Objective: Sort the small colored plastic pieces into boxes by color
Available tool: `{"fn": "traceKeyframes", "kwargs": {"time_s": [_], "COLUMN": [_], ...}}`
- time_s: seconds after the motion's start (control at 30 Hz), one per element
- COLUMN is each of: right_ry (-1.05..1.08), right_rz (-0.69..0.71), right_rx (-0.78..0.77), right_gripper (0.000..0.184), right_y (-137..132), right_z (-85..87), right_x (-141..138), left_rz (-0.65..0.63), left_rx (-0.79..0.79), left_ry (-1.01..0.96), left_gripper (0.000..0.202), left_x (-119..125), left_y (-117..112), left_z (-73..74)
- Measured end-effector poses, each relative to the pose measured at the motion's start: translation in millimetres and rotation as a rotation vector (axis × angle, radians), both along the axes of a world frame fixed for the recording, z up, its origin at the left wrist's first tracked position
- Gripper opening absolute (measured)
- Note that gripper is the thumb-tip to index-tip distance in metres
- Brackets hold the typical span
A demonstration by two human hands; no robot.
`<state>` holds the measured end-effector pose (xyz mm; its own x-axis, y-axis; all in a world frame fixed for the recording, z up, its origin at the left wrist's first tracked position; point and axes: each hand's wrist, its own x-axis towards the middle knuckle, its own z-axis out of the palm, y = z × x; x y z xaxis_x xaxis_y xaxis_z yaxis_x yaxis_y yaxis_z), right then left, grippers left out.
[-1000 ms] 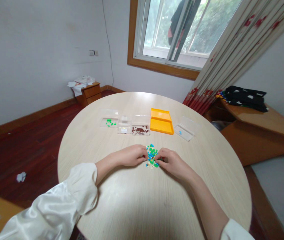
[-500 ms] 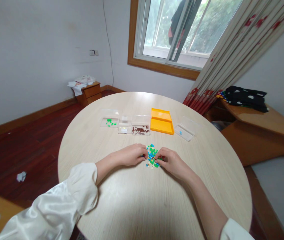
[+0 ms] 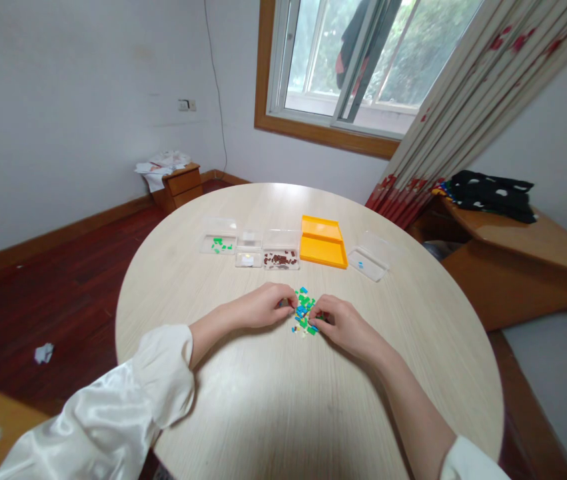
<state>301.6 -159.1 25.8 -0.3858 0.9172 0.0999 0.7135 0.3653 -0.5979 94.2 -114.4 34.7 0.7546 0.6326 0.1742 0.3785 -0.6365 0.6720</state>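
Observation:
A loose pile of small plastic building bricks (image 3: 305,303), mostly green and blue with some pale yellow ones, lies on the round table (image 3: 263,407). My left hand (image 3: 274,305) is at the pile's left edge, its fingers curled in towards the thumb. From the right, my right hand (image 3: 337,317) reaches into the pile with thumb and fingertips drawn together. Whatever either hand pinches is too small or too hidden to make out. Parts of the pile are covered by the fingers.
Beyond the pile stand open clear boxes: one with green bricks (image 3: 219,245), a small one (image 3: 248,259), one with brown bricks (image 3: 282,259), and one with blue pieces (image 3: 368,265). An open yellow case (image 3: 323,252) sits among them.
My left hand has shifted slightly up and to the right, with its fingertips over the pile's edge. My right hand has stayed nearly in place.

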Motion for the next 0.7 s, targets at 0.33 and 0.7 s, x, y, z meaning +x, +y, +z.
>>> {"fn": "traceKeyframes", "kwargs": {"time_s": [0.33, 0.7], "right_ry": [-0.006, 0.036], "right_rz": [0.011, 0.052], "right_rx": [-0.006, -0.009], "right_gripper": [0.011, 0.011], "right_y": [0.4, -2.7], "right_z": [1.3, 8.3], "right_x": [-2.4, -5.3], "left_rz": [-0.191, -0.247], "left_rx": [-0.014, 0.023], "left_ry": [0.018, 0.117], "left_gripper": [0.019, 0.019], "left_x": [5.9, 4.2], "left_y": [-7.4, -7.9], "left_z": [-4.1, -1.2]}}
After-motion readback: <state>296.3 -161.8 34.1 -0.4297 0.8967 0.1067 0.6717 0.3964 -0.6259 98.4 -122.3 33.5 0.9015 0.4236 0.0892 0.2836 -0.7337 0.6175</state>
